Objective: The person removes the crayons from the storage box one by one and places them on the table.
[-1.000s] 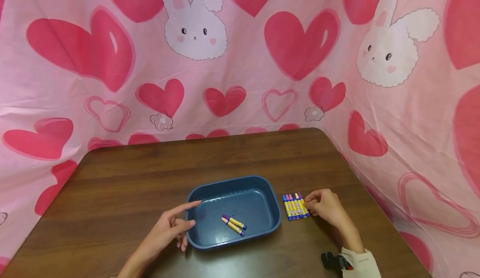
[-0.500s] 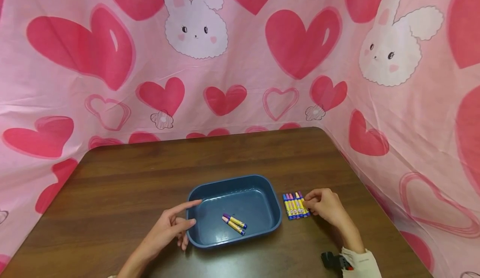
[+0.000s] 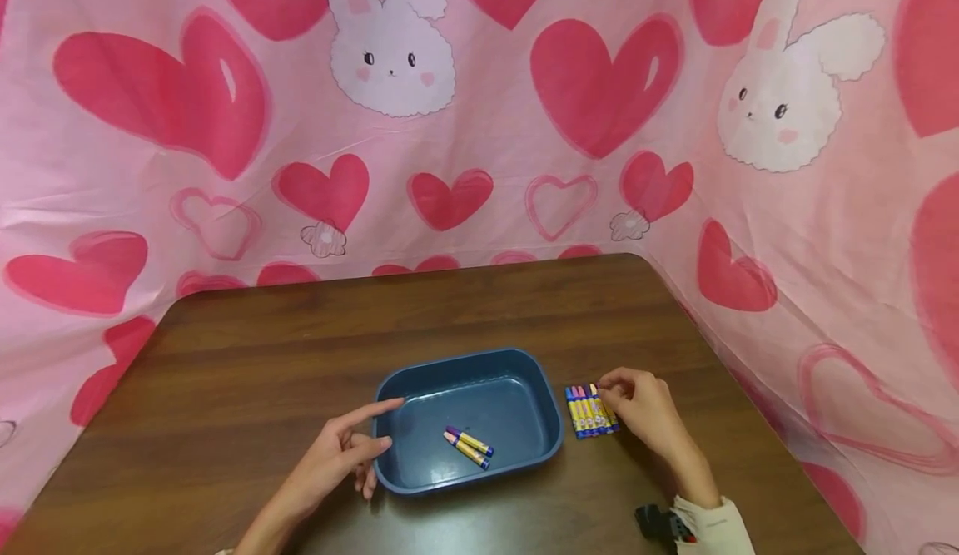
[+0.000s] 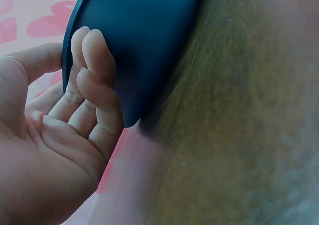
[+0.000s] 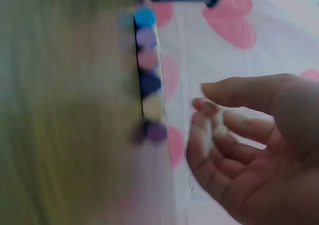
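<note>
A blue tray (image 3: 468,482) sits on the table, with two crayons (image 3: 468,447) lying inside, one purple-tipped and one pinkish-tipped. My left hand (image 3: 337,453) holds the tray's left rim. Its thumb and index finger reach over the edge, while the other fingers bend against the outer wall (image 4: 144,41). To the tray's right lies a row of several crayons (image 3: 586,412) in yellow wrappers. My right hand (image 3: 648,409) hovers by the row's right end, partly covering it in the head view. In the right wrist view its loosely bent fingers (image 5: 199,140) hold nothing and stand apart from the crayons.
The brown wooden table (image 3: 300,347) has a pink cloth (image 3: 479,122) with hearts and rabbits hung behind it and along the sides. A dark strap device (image 3: 655,523) sits at the right wrist, by a light sleeve (image 3: 715,530).
My right hand has shifted slightly left and away from me over the right end of the crayon row. The left hand, the tray and the crayons inside it have stayed put.
</note>
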`<state>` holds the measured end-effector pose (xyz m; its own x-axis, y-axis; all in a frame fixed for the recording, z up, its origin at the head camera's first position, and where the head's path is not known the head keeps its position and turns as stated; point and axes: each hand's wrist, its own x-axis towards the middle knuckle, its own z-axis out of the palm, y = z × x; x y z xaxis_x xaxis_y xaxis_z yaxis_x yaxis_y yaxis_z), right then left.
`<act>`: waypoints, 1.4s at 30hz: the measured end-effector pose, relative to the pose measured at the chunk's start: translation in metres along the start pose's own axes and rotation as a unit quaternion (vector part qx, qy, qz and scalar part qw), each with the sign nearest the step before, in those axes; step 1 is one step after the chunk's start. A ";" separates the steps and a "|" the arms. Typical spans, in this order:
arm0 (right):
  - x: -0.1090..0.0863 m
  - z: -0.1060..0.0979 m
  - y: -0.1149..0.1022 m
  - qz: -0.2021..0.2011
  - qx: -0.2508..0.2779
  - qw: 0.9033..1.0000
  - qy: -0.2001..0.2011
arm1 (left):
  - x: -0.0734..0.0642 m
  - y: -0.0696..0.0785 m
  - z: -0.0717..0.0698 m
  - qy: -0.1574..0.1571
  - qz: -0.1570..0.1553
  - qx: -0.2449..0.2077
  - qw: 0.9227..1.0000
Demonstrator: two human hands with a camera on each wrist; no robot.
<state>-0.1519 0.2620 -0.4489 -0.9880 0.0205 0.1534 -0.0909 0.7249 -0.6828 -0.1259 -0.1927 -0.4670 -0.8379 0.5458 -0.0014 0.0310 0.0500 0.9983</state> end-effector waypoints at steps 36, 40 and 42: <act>0.010 0.100 -0.148 -0.163 -0.124 0.911 -0.357 | -0.001 0.003 0.001 0.006 -0.014 0.001 1.000; 0.010 0.102 -0.148 -0.174 -0.150 0.911 -0.342 | -0.002 0.003 0.001 0.006 -0.014 0.004 1.000; 0.008 0.103 -0.149 -0.182 -0.162 0.910 -0.335 | -0.002 0.002 0.000 0.006 -0.012 0.006 1.000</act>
<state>-0.1590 0.0833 -0.4196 -0.7648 -0.6066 -0.2170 -0.4924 0.7676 -0.4102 -0.1236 -0.1935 -0.4645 -0.8447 0.5347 -0.0236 0.0182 0.0728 0.9972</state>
